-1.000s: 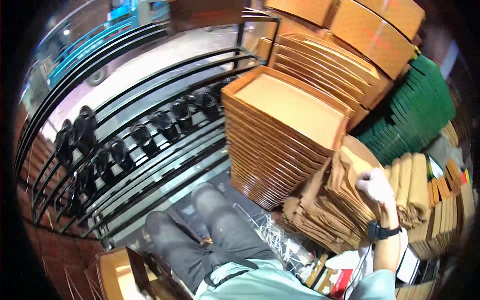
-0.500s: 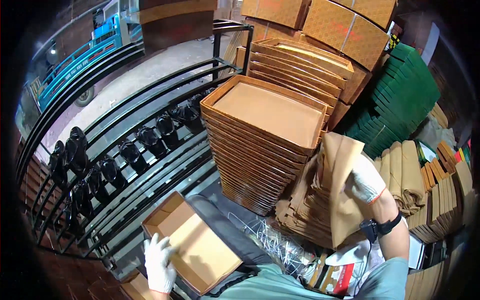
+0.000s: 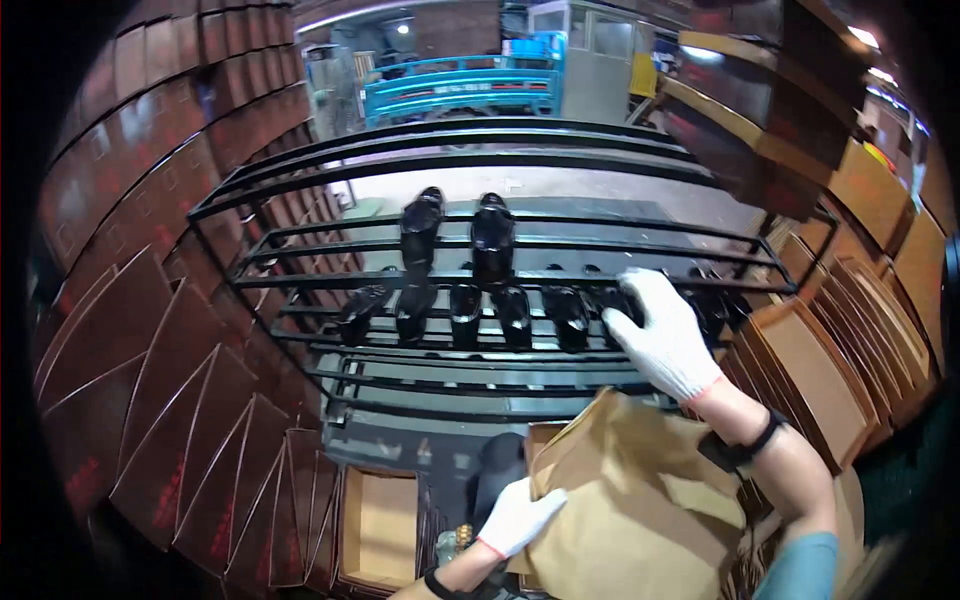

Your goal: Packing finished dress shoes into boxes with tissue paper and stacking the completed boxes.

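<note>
Right hand [image 3: 662, 335] stretches forward, fingers [image 3: 652, 288] bent by a black shoe [image 3: 611, 301], grip unclear; left hand [image 3: 520, 517] pinches brown paper [image 3: 630, 515].

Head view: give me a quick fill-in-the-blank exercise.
The right hand and left hand both wear gloves coloured ____.
The hand touching the brown paper is the person's ____ one.
The number of shoes in the highest row on the rack is ____.
The vehicle beyond the rack is coloured ____.
Missing words: white; left; two; blue.
</note>
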The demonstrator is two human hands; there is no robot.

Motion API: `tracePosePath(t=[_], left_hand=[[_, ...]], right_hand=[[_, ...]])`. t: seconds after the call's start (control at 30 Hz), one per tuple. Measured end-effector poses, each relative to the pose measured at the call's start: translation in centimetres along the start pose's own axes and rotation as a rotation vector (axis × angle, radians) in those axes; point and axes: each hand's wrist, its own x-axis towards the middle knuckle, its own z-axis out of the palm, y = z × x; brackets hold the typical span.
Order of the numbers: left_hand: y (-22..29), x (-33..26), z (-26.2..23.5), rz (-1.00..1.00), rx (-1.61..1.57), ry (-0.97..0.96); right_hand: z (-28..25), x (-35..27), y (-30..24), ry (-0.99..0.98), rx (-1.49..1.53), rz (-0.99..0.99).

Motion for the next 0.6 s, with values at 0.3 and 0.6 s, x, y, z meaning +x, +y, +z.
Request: tracePosePath(t=[0.3, 0.6], left_hand=[[-3.9, -2.0, -0.8, -0.065, 0.046, 0.360], [-7.1, -2.6, -2.9, 0.079, 0.021, 0.384]], right_hand=[[21.4, 26.0, -8.4, -0.496, -0.078, 0.337], [23.2, 26.8, -8.1, -0.464, -0.027, 0.279]])
